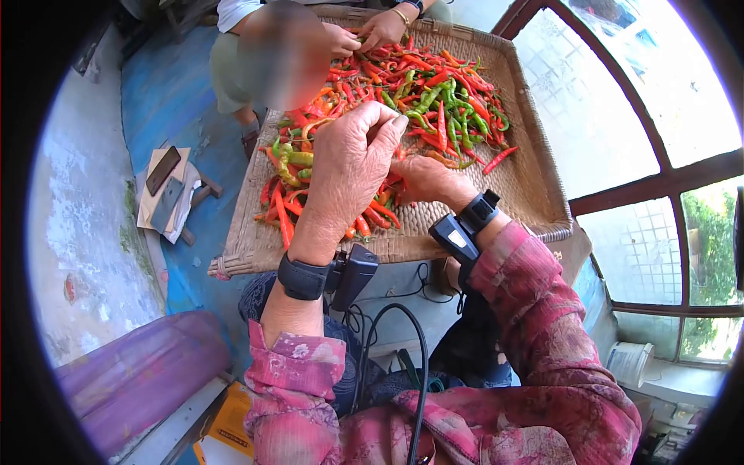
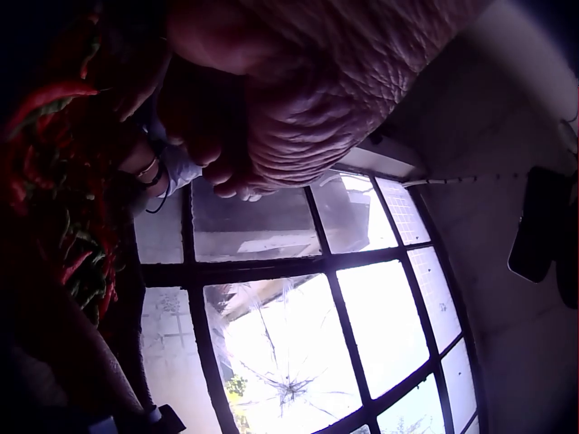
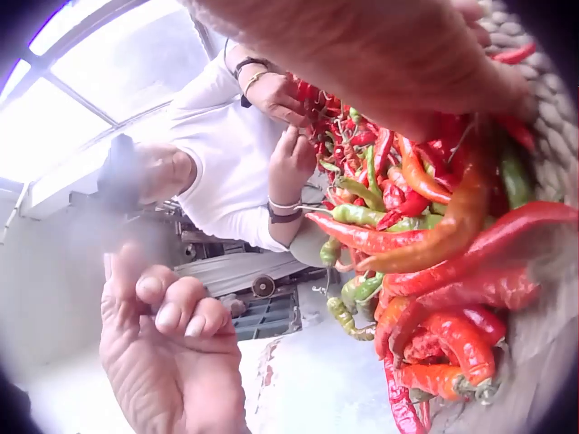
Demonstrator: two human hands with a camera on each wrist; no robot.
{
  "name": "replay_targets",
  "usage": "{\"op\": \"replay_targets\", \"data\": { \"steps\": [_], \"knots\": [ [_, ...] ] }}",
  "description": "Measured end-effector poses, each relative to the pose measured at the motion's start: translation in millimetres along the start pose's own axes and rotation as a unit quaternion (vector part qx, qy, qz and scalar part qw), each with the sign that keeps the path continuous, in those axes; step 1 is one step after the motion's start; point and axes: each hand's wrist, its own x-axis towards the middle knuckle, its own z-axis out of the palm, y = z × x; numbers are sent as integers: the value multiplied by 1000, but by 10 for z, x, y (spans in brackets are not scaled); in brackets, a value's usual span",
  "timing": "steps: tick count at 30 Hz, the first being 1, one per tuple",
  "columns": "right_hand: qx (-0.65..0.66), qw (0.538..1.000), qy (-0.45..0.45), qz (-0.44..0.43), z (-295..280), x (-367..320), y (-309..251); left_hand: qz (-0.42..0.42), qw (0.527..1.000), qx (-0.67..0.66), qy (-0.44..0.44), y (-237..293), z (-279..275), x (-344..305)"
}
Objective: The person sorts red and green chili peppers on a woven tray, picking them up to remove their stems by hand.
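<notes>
Red, orange and green chili peppers (image 1: 457, 101) are heaped on a woven tray (image 1: 535, 147). My left hand (image 1: 349, 163) is raised above the near part of the heap, its thumb near the bent forefinger. In the right wrist view, the curled fingers of this left hand (image 3: 172, 353) show nothing between them; its uppermost fingertip is blurred. Low at the near side of the heap, my right hand (image 1: 430, 180) reaches in among the peppers. Its fingers grip the upper end of a curved orange-red chili pepper (image 3: 461, 212), partly hidden behind the hand.
Across the tray another person's hands (image 1: 380, 31) work among the peppers. A small stool (image 1: 198, 198) with phone-like objects stands to the left. Framed windows (image 1: 620, 116) line the right side. A black cable (image 1: 422, 349) hangs before my lap, and a white bucket (image 1: 629, 363) sits lower right.
</notes>
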Motion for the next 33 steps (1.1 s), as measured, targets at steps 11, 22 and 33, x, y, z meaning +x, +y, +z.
{"op": "replay_targets", "data": {
  "steps": [11,22,33],
  "knots": [
    [-79,994,-70,-36,30,-77,-57,-30,999,12,-43,-4,71,-18],
    [-44,984,-171,7,-228,-244,-356,-7,999,20,-35,13,83,-16],
    [36,991,-114,-61,-368,-531,-413,-4,1000,9,-30,7,106,-19]
  ]
}}
